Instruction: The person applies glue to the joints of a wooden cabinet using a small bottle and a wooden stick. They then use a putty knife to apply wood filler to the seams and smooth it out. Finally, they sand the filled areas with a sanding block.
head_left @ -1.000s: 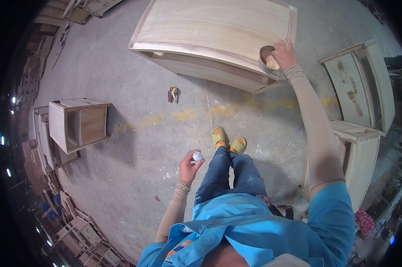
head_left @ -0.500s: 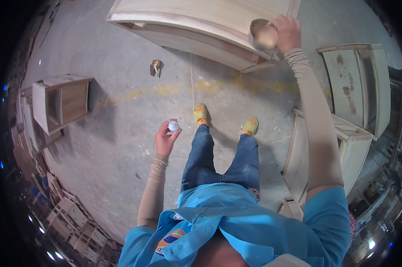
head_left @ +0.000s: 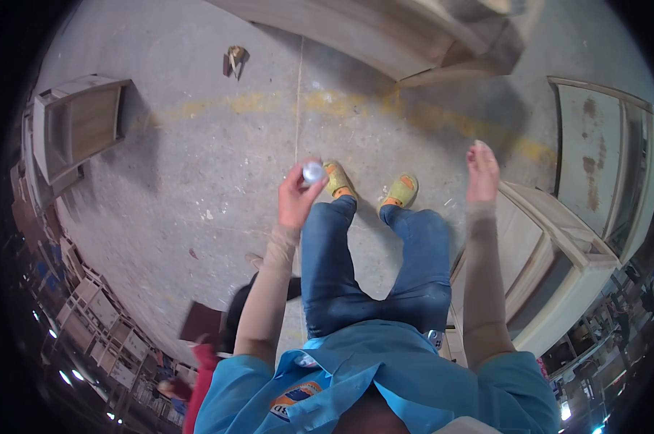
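Note:
My left hand [head_left: 295, 199] is closed around a small, round, whitish object [head_left: 312, 172], held between thumb and fingers in front of my left thigh. Its exact kind does not show. Out to the right, my right hand [head_left: 483, 173] is raised above the floor with loosely bent fingers and nothing visible in them. It is apart from the pale wooden cabinet [head_left: 356, 36] at the top and from the cabinet frame [head_left: 558, 231] beside my right leg. Something dark and blurred [head_left: 471, 7] shows on the top cabinet's upper side.
At far left stands a small wooden cabinet [head_left: 81, 123]. A stained panelled cabinet [head_left: 591, 145] stands at far right. A brown scrap-like item [head_left: 234, 61] lies on the concrete floor [head_left: 196, 181]. Close by on my left, another person's red sleeve [head_left: 204, 369] appears beside a brown panel [head_left: 200, 322].
My right hand has left the cabinet and the round metallic-looking thing it was holding, coming down toward me. My left hand moved right and up with the white object. Another person has entered at left.

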Tool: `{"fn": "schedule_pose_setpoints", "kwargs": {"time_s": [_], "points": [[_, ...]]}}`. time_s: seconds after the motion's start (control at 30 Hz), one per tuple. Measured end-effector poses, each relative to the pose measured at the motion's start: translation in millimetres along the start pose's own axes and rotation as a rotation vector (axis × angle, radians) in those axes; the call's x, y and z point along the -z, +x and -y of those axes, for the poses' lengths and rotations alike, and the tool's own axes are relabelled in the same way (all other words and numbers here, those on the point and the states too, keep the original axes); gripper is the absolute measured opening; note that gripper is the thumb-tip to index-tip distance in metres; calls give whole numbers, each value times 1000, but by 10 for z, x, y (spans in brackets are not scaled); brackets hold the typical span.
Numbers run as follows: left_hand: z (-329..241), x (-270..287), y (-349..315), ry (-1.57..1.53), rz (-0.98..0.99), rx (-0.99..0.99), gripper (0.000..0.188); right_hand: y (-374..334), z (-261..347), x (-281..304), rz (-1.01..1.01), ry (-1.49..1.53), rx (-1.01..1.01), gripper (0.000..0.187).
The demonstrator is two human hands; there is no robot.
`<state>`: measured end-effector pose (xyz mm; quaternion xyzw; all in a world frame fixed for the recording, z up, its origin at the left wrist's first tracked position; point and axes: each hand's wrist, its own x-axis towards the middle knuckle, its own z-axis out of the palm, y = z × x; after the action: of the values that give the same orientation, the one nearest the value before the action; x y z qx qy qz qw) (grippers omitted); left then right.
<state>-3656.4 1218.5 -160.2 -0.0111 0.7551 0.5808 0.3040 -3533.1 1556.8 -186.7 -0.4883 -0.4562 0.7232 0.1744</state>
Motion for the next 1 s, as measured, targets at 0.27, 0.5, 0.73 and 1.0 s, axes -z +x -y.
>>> {"fn": "schedule_pose_setpoints", "kwargs": {"time_s": [0.27, 0.5, 0.73, 1.0], "points": [[1166, -375, 1676, -118, -62, -156, 37, 1728, -2467, -368, -84, 15, -346, 32], [1877, -581, 2522, -108, -102, -323, 37, 2998, -3661, -491, -121, 124, -326, 30], [1745, -806, 2653, -304, -49, -347, 34, 3380, -4020, -655, -153, 159, -294, 26], [1844, -968, 2547, -298, 15, -328, 35, 3531, -4032, -756, -195, 176, -273, 24]]}}
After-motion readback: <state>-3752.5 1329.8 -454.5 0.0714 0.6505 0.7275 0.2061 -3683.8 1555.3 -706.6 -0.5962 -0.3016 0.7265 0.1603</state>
